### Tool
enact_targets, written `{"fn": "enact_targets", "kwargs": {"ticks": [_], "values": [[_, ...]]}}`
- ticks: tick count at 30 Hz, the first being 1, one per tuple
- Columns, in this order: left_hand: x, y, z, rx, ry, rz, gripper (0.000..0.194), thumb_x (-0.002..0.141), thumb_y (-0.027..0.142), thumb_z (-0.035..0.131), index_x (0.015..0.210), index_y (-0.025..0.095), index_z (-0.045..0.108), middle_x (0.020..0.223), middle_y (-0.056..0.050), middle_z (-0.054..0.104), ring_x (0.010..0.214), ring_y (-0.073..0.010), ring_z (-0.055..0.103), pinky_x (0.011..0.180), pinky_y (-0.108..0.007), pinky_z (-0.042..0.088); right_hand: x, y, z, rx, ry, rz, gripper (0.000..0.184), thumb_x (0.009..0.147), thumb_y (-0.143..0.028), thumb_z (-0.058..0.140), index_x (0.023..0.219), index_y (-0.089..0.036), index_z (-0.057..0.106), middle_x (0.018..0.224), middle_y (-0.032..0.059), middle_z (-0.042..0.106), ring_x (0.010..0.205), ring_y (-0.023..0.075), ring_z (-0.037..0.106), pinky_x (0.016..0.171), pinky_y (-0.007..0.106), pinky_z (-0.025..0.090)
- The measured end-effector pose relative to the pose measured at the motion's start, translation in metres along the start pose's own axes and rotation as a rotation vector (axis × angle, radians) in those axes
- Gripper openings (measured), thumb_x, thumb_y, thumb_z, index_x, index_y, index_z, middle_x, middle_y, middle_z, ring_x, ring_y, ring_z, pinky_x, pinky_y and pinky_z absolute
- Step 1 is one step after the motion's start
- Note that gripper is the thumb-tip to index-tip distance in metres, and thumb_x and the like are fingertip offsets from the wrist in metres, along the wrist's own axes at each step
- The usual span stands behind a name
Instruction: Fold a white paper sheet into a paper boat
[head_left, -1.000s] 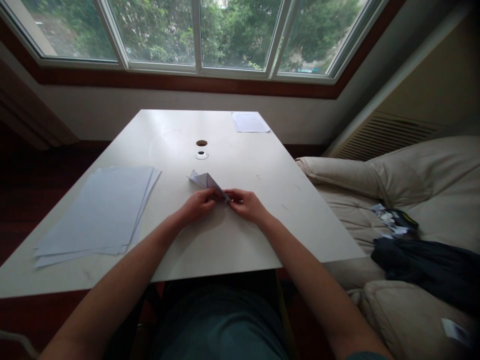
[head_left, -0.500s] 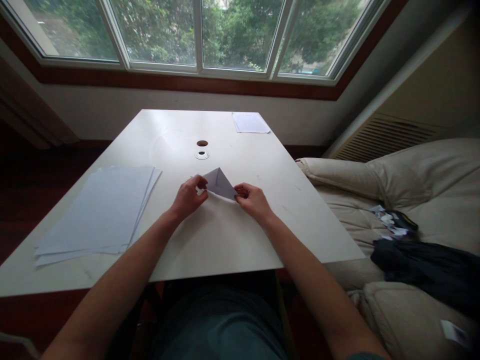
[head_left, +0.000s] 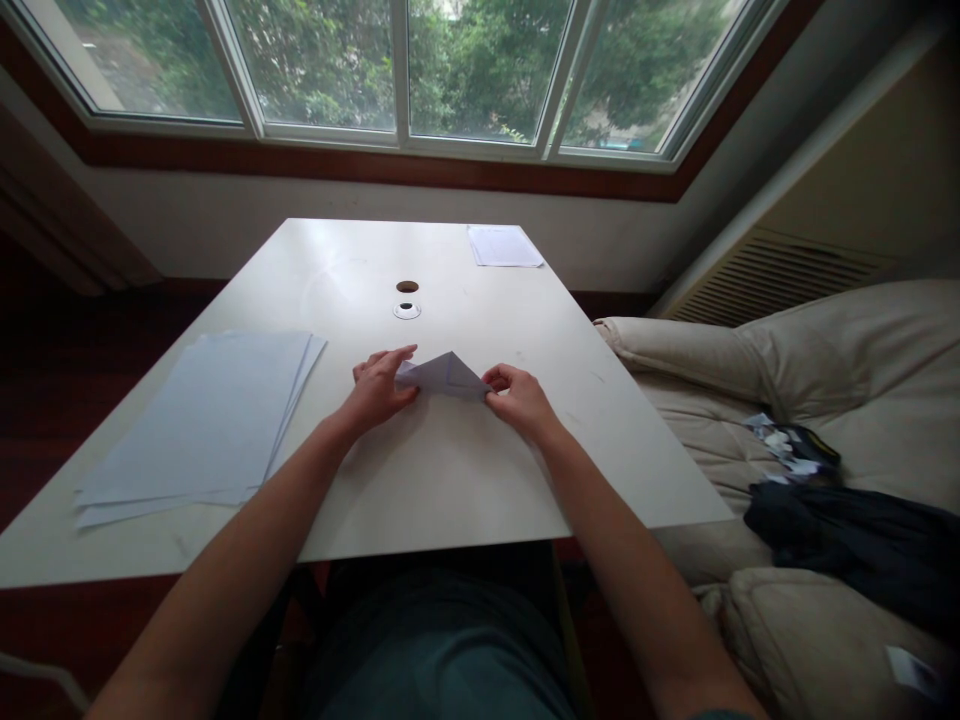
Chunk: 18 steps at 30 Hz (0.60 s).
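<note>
A folded sheet of white paper lies on the white table as a flat triangle with its point away from me. My left hand holds its left corner, with the fingers reaching past the paper's edge. My right hand pinches the right corner between thumb and fingers. The paper's lower edge rests on or just above the tabletop, and I cannot tell which. Both forearms stretch forward from the near table edge.
A stack of white paper sheets lies left of my hands, and a smaller stack sits at the far edge. Between them are a round hole and a grommet. A beige sofa with dark cloth stands right.
The paper now lies lower and flatter as a wider triangle, and it has shifted slightly right. My hands have moved further apart, now holding its two side corners.
</note>
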<state>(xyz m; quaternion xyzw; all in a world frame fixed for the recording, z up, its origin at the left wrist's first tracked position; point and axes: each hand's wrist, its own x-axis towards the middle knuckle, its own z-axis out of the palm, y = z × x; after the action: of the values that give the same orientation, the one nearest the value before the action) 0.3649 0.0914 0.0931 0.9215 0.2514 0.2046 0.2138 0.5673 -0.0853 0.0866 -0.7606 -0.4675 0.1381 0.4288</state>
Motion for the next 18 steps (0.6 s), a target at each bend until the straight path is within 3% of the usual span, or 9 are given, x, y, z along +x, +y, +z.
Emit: {"fn": "enact_targets", "kwargs": {"ticks": [3,6,9,12,18], "values": [[0.0010,-0.0008,-0.0010,0.043,-0.004,0.043,0.035,0.081,0.034,0.066,0.116,0.031,0.066,0.136,-0.007,0.059,0.131,-0.0333,0.042,0.104,-0.053,0.029,-0.0002,-0.0019,-0.0022,-0.058,0.021,-0.014,0.021,0.065,-0.016,0.057,0.082,-0.020,0.069,0.076,0.0009,0.072,0.071,0.0160,0.065,0.066,0.026,0.046],[0.0018,0.0001,-0.0029,0.049,0.005,0.052,0.019,0.081,0.034,0.065,0.097,0.026,0.071,0.122,-0.008,0.067,0.121,-0.0316,0.051,0.101,-0.050,0.032,-0.0002,-0.0023,-0.0026,-0.084,0.042,-0.019,0.021,0.065,-0.016,0.057,0.082,-0.020,0.069,0.078,0.0012,0.072,0.073,0.0166,0.065,0.067,0.026,0.046],[0.0024,0.0010,-0.0051,-0.014,-0.050,0.028,0.016,0.080,0.033,0.063,0.092,0.023,0.070,0.094,-0.005,0.073,0.094,-0.0250,0.064,0.088,-0.038,0.043,-0.0008,-0.0028,-0.0026,-0.078,0.058,-0.029,0.021,0.067,-0.016,0.057,0.084,-0.020,0.069,0.078,0.0014,0.072,0.074,0.0168,0.065,0.068,0.026,0.047],[0.0023,0.0012,-0.0069,-0.112,-0.083,0.005,0.016,0.079,0.032,0.062,0.086,0.022,0.071,0.083,-0.002,0.073,0.075,-0.0189,0.064,0.070,-0.028,0.044,-0.0014,-0.0036,-0.0026,-0.097,0.079,-0.038,0.019,0.070,-0.017,0.057,0.083,-0.021,0.070,0.078,0.0017,0.070,0.074,0.0171,0.064,0.070,0.028,0.047],[0.0020,0.0010,-0.0099,-0.203,-0.062,-0.028,0.016,0.075,0.030,0.063,0.082,0.020,0.073,0.079,-0.001,0.073,0.068,-0.0163,0.064,0.063,-0.025,0.044,0.0011,-0.0002,-0.0018,-0.167,0.176,-0.094,0.021,0.071,-0.018,0.061,0.086,-0.021,0.075,0.087,0.0041,0.065,0.076,0.0170,0.060,0.075,0.030,0.048]]}}
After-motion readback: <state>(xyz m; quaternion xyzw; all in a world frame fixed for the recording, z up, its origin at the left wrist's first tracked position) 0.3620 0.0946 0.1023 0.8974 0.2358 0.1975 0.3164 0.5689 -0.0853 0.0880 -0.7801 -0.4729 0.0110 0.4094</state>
